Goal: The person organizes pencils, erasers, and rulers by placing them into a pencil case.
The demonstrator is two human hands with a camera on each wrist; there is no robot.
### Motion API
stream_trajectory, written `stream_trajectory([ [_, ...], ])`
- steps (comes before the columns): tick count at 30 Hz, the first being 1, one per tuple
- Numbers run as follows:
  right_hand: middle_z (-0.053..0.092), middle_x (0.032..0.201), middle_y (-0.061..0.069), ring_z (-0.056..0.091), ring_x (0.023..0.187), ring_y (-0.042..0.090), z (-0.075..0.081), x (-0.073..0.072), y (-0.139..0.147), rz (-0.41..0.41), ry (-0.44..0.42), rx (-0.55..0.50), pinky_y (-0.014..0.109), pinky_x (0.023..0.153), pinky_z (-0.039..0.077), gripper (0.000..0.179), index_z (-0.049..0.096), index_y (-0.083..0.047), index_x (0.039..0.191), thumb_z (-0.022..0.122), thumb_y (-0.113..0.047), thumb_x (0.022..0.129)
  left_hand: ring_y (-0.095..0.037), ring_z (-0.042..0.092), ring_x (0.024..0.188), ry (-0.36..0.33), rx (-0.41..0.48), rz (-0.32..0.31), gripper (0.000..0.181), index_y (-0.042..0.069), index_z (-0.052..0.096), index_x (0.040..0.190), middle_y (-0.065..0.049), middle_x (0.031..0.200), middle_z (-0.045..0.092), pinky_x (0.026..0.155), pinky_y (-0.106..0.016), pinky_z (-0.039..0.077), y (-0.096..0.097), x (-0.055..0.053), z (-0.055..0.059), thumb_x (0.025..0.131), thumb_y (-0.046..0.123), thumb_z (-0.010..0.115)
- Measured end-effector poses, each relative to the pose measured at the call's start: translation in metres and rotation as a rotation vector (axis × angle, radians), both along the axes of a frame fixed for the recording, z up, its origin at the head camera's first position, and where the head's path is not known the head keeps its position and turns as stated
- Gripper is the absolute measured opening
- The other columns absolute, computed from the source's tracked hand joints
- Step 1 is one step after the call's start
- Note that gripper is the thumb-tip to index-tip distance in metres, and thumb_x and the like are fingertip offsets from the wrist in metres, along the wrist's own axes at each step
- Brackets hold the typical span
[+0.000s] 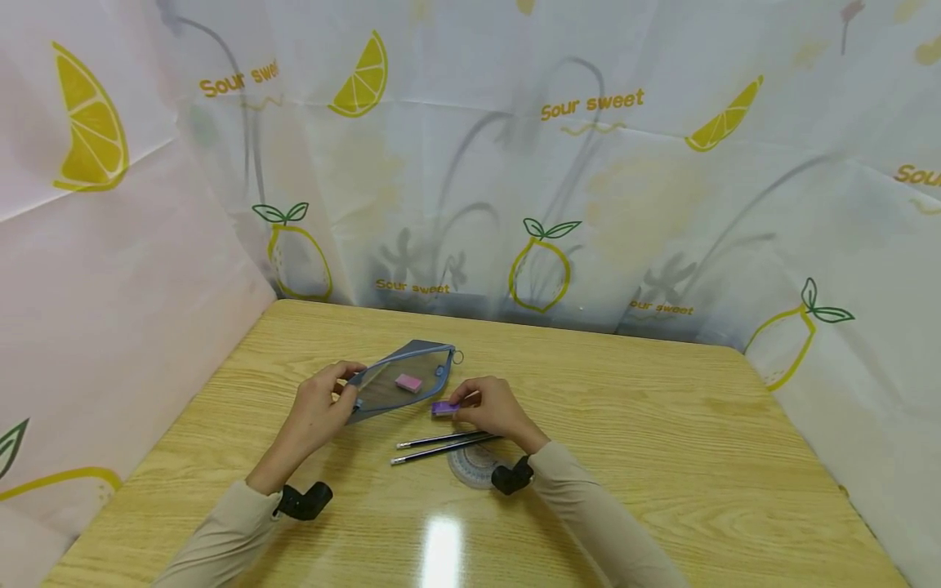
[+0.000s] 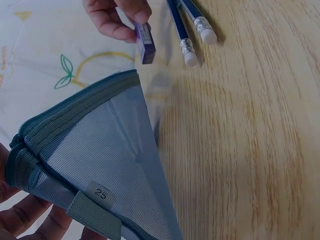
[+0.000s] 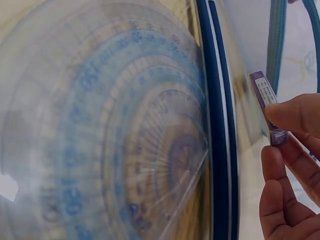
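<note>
My left hand [image 1: 321, 407] grips the near-left end of a blue mesh zipper pouch [image 1: 382, 400], whose mouth gapes. A pink eraser [image 1: 408, 383] lies within the pouch. In the left wrist view the mesh side of the pouch [image 2: 105, 145] carries a small label marked 25. Just right of the pouch, my right hand [image 1: 494, 406] pinches a small purple block like a boxed eraser [image 1: 444, 408] between thumb and fingers. The right wrist view shows printed text on the side of this purple block [image 3: 264, 92].
Two dark pencils [image 1: 434, 450] with white eraser ends lie below the right hand. A clear protractor [image 1: 473, 467] lies beside them, partly under the pencils and near the right wrist camera [image 1: 512, 475]. A lemon-print sheet [image 1: 470, 163] encloses the wooden table [image 1: 662, 457].
</note>
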State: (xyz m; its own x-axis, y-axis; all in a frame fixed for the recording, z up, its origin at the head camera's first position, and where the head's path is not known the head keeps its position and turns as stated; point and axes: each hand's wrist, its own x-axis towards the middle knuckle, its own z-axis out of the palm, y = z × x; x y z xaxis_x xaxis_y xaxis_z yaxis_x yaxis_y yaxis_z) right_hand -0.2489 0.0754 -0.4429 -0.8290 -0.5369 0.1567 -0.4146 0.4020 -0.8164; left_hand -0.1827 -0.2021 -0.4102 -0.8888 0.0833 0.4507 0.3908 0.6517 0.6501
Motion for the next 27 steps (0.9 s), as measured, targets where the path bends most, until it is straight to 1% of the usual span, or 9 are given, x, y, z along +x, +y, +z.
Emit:
stream_trajectory([
  [5,0.07,0.093,0.005,0.069,0.086,0.022,0.004,0.003,0.002,-0.005,0.005,0.0,0.025,0.07,0.053,0.011,0.072,-0.002,0.091,0.072,0.002,0.08,-0.03,0.062,0.082,-0.001,-0.002,0.004,0.029,-0.003,0.064,0.115,-0.019,0.11,0.064,0.054,-0.031,0.047,0.001,0.0,0.001,0.09,-0.006,0.05],
  [11,0.07,0.093,0.005,0.069,0.086,0.022,0.008,0.006,0.004,-0.012,0.026,-0.001,0.026,0.07,0.053,0.012,0.073,-0.003,0.091,0.071,0.002,0.08,-0.028,0.062,0.08,0.005,-0.009,0.006,0.028,-0.003,0.065,0.114,-0.017,0.103,0.065,0.056,-0.032,0.047,0.002,0.0,0.002,0.089,-0.007,0.051],
  [17,0.07,0.094,0.006,0.069,0.085,0.023,0.012,0.01,0.007,-0.012,0.049,-0.031,0.026,0.07,0.054,0.012,0.072,-0.002,0.09,0.07,0.003,0.08,-0.028,0.062,0.079,0.005,-0.008,0.006,0.028,-0.003,0.065,0.113,-0.017,0.102,0.064,0.056,-0.033,0.048,0.002,-0.001,0.002,0.089,-0.007,0.051],
  [23,0.069,0.096,0.009,0.069,0.088,0.026,0.017,0.014,0.008,-0.01,0.05,-0.063,0.027,0.07,0.054,0.013,0.072,-0.001,0.091,0.069,0.006,0.08,-0.028,0.062,0.08,0.007,-0.008,0.004,0.028,-0.003,0.065,0.114,-0.017,0.102,0.065,0.057,-0.033,0.048,0.002,-0.001,0.001,0.089,-0.007,0.051],
  [27,0.069,0.099,0.011,0.069,0.088,0.027,0.019,0.015,0.008,-0.016,0.055,-0.078,0.026,0.069,0.053,0.013,0.072,-0.001,0.091,0.07,0.005,0.081,-0.028,0.062,0.08,0.007,-0.012,0.006,0.028,-0.003,0.065,0.114,-0.017,0.101,0.065,0.057,-0.032,0.048,0.002,-0.001,0.001,0.089,-0.007,0.051],
])
